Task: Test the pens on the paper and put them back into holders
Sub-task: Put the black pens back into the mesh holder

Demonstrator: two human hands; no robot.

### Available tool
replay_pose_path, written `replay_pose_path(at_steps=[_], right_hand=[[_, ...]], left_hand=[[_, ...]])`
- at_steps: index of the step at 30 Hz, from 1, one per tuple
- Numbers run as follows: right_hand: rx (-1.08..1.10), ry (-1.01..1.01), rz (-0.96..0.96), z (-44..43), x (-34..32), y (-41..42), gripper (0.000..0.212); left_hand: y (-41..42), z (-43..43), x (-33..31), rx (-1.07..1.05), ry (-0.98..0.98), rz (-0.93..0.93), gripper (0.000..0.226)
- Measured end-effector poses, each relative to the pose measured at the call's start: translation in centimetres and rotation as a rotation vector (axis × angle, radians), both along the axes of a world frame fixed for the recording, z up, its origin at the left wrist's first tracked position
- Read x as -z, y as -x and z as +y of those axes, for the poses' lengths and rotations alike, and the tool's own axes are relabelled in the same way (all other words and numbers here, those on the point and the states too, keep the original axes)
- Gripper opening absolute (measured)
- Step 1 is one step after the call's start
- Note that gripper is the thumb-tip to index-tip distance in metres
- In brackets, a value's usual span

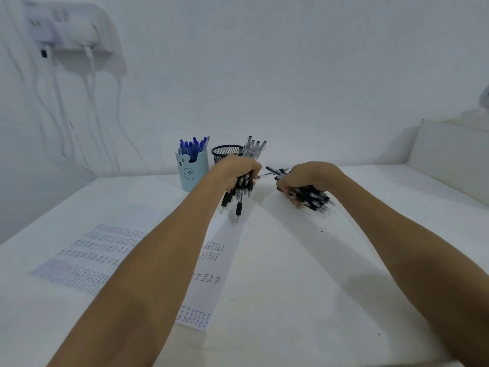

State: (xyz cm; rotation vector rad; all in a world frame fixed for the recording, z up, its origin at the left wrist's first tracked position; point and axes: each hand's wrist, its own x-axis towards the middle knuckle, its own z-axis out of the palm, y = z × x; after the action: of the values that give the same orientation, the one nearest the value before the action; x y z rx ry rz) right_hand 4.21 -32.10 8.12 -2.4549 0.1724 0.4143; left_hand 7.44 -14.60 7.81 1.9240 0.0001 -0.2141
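My left hand point(238, 168) grips an upright bundle of black pens point(242, 189), tips down just above the table, tops sticking up beside the black mesh holder point(225, 152). My right hand point(304, 178) holds a second bundle of black pens point(315, 198) lying low over the table, tips toward the right. A light blue bear holder point(191, 170) holds several blue pens point(193, 147). A sheet of paper point(211, 274) with rows of written test marks lies under my left forearm.
A white table point(304, 274) carries everything. A white wall stands behind, with a power strip and hanging cables point(68, 35) at the upper left. A white box-like ledge point(449, 152) rises at the table's right edge.
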Motion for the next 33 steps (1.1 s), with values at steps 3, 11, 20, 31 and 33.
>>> replay_pose_path(at_steps=[3,11,20,31,33], right_hand=[[-0.133,0.236,0.04,0.0,-0.8,1.1,0.016],[-0.225,0.647,0.102,0.1,-2.9,2.3,0.012],[-0.067,0.306,-0.144,0.1,-1.8,1.1,0.012],[0.037,0.167,-0.264,4.3,0.7,-1.0,0.041],[0.028,0.205,-0.292,5.3,1.1,-1.5,0.049]], left_hand=[[0.1,0.0,0.3,0.011,0.008,0.047,0.009],[0.4,0.5,1.5,0.041,-0.138,0.143,0.007],[0.6,0.5,1.4,0.004,-0.1,0.138,0.015],[1.6,0.8,0.1,0.021,0.081,0.2,0.005],[1.7,0.9,0.1,0.015,0.113,0.222,0.01]])
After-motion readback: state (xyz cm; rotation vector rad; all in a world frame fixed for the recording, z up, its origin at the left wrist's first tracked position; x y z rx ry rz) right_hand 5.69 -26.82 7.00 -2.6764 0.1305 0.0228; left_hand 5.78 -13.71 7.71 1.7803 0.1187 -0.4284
